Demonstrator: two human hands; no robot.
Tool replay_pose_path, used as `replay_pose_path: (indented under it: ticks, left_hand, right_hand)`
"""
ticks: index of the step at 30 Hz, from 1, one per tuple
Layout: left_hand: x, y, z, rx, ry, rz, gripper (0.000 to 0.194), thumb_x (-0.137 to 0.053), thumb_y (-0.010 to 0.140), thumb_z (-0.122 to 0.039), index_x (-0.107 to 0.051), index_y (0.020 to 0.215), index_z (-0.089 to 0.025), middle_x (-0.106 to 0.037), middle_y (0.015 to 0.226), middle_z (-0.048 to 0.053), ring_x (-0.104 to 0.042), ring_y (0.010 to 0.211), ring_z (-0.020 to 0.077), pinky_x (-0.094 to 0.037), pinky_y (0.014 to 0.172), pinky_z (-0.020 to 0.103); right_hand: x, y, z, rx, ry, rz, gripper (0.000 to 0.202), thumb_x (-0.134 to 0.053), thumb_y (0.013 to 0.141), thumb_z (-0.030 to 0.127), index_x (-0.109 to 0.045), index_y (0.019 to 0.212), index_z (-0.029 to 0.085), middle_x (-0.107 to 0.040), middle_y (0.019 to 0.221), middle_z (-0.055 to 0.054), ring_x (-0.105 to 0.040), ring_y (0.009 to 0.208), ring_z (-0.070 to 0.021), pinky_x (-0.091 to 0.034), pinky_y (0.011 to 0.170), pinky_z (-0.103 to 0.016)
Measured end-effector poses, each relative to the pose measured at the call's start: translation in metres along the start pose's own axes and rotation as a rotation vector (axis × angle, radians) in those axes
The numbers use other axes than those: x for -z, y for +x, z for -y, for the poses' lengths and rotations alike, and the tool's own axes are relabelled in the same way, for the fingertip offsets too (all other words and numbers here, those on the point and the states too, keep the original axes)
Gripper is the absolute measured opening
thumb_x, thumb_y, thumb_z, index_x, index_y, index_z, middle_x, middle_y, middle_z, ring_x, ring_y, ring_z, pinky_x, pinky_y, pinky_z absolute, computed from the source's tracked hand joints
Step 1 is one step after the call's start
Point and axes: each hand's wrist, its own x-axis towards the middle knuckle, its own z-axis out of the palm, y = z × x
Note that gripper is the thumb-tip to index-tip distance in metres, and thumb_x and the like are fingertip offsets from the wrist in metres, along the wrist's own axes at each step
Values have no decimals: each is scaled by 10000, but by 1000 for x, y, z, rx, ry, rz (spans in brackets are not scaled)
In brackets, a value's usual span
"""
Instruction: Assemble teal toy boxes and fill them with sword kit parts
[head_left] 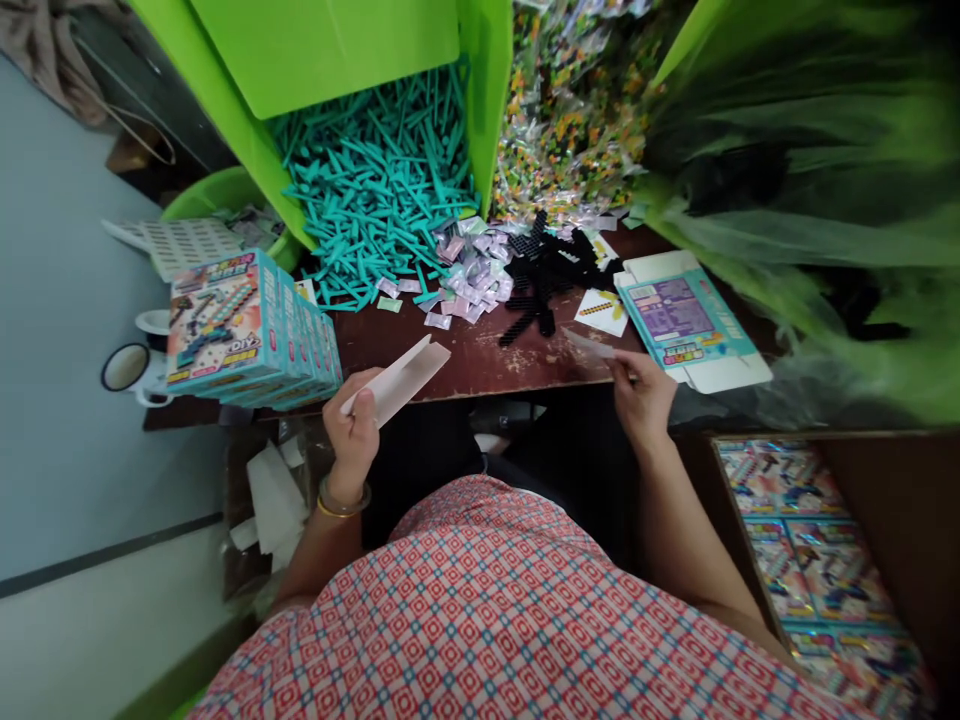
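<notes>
My left hand [352, 425] is closed round a folded white card [411, 382], thumb on its near face, just over the front edge of the table. In my right hand [643, 398] a thin paper slip [589, 345] is pinched between thumb and fingers, its tip pointing left. Beyond my right hand lies a flattened blue box [686, 315] with white flaps. A small picture card [602, 312] rests beside it. Black studded pieces [551, 275] are heaped between my hands, farther back. Left of them is a pile of small sachets [476, 270].
A green bin [487, 110] spills turquoise sticks [382, 180] onto the dark red table [465, 365]. Bagged colourful pieces [574, 120] fill the back. Packed boxes [251, 330] stand at left near a mug [126, 368]. At lower right, a carton [765, 590] holds more boxes.
</notes>
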Motion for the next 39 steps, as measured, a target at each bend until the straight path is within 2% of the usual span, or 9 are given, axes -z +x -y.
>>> replay_pose_path:
  ticks: [2,5,9,13,20,27,31,35,39]
  left_hand:
    - [-2,1,-7,-13,-9,19,503,-497,1043,-601,-825,1006,-220,-790,964,101,-746,919,243,-594,857,362]
    - [-4,3,-17,-3,-41,45,498,-488,1050,-608,-824,1044,-240,-789,1063,101,-743,1015,253,-584,949,395]
    - [-2,1,-19,-19,-70,73,488,-476,1066,-582,-813,1076,-230,-788,1137,94,-737,1062,247,-580,986,411]
    - [10,-4,-8,53,-49,-21,462,-496,1061,-569,-805,1092,-227,-792,1107,92,-743,1028,247,-589,946,390]
    - [17,-3,-8,66,-79,-18,444,-514,1054,-562,-818,1055,-239,-796,1087,103,-748,1014,251,-583,942,375]
    - [9,2,-7,82,-96,-54,491,-504,1053,-585,-805,1041,-198,-793,1043,109,-749,967,241,-582,893,354]
    - [21,1,-4,86,-10,-134,518,-492,1050,-607,-800,1048,-190,-786,1022,114,-739,954,239,-577,884,362]
    - [30,-1,-4,-19,82,-142,458,-472,1075,-531,-808,1052,-220,-783,1062,119,-732,995,236,-567,924,367]
    - [30,-4,-4,-104,190,-94,427,-453,1095,-439,-804,1066,-198,-788,1062,117,-740,1003,225,-580,927,363]
  right_hand:
    - [9,13,46,86,117,11,261,-572,1015,423,-758,1018,239,-783,972,-86,-745,903,-262,-611,854,-443]
    - [12,24,127,357,285,246,235,-525,1065,356,-753,1094,308,-769,1090,-75,-725,1012,-256,-593,924,-460]
    - [-38,24,201,776,324,604,306,-439,1103,297,-731,1194,299,-759,1187,-75,-683,1079,-252,-567,957,-457]
    - [-89,24,219,921,320,696,341,-386,1116,238,-726,1139,226,-749,1135,-89,-647,1063,-241,-542,965,-429]
    - [-64,42,241,1070,277,664,279,-418,1095,182,-696,1064,184,-727,1050,-89,-604,970,-226,-488,885,-377]
    - [-98,37,230,1082,286,495,259,-483,1097,258,-710,1207,203,-768,1147,-96,-648,1088,-255,-481,964,-434]
    - [-156,51,184,736,375,418,355,-408,1109,265,-708,1296,234,-758,1224,-101,-670,1173,-256,-496,1046,-480]
    - [-211,42,143,536,-31,668,414,-518,1062,308,-674,1387,106,-651,1454,-217,-536,1425,-381,-331,1223,-665]
    - [-204,-16,112,662,-103,836,663,-605,1023,451,-526,1555,62,-498,1612,-238,-391,1551,-407,-182,1311,-678]
